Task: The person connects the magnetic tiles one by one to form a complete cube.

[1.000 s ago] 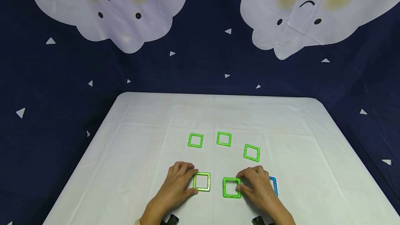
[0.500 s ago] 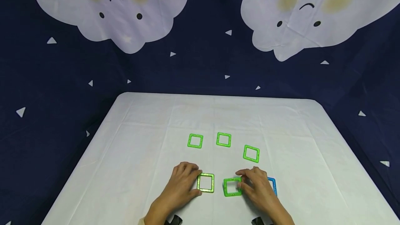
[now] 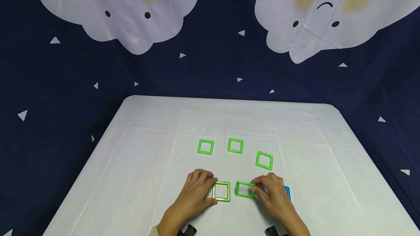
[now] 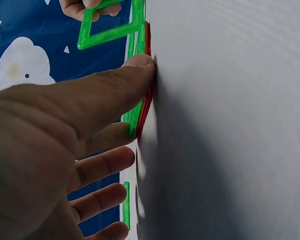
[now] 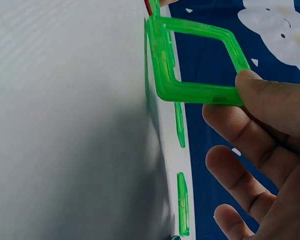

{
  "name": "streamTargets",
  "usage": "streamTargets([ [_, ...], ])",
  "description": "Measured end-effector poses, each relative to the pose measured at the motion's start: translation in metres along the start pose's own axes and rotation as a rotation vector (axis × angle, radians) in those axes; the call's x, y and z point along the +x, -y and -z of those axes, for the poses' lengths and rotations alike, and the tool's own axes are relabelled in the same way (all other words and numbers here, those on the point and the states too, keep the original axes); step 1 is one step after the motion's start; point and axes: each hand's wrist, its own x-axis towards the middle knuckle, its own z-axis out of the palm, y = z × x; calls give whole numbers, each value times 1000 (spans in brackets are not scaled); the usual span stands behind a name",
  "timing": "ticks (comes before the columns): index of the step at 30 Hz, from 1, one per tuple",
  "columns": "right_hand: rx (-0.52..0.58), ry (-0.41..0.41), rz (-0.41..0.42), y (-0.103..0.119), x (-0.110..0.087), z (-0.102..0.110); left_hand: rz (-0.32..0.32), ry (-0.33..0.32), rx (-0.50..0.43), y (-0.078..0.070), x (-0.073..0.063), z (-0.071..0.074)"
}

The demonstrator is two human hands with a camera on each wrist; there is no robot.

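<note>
My left hand (image 3: 194, 195) pinches a green square magnetic tile (image 3: 221, 200) by its left side, flat on the white table. In the left wrist view a red tile (image 4: 147, 100) lies directly under that green one, between thumb and finger. Just to the right, my right hand (image 3: 275, 196) pinches another green square magnetic tile (image 3: 245, 196) by one side. This tile is tilted, its far part raised off the table, as the right wrist view (image 5: 202, 92) shows. A small gap separates the two held tiles in the head view.
Three green square tiles lie farther back: left (image 3: 205, 153), middle (image 3: 235, 152) and right (image 3: 264, 168). A blue tile (image 3: 287, 191) shows partly behind my right hand. Dark blue cloth with clouds hangs beyond the white table (image 3: 147, 148).
My left hand has slid its green tile to the right, toward the other. In my right hand the green tile has gone from nearly flat to tilted. The three far tiles stay put.
</note>
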Motion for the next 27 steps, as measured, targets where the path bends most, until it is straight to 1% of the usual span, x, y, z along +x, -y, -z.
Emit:
streamTargets([
  [7, -1, -53, 38, 0, 3, 0, -13, -12, 20, -3, 1, -3],
  [11, 5, -69, 32, 2, 6, -1, -14, -13, 20, -4, 0, -4],
  [15, 22, -76, 23, 5, 12, -3, -19, -18, 23, -6, 1, -4],
  [19, 48, -86, 49, 8, 18, -6, -24, -20, 21, -8, 3, -4],
  [23, 50, -85, 64, 11, 21, -11, -20, -1, 24, -10, 4, -6],
  [27, 47, -71, 45, 16, 23, -14, -19, 16, 25, -11, 4, -7],
])
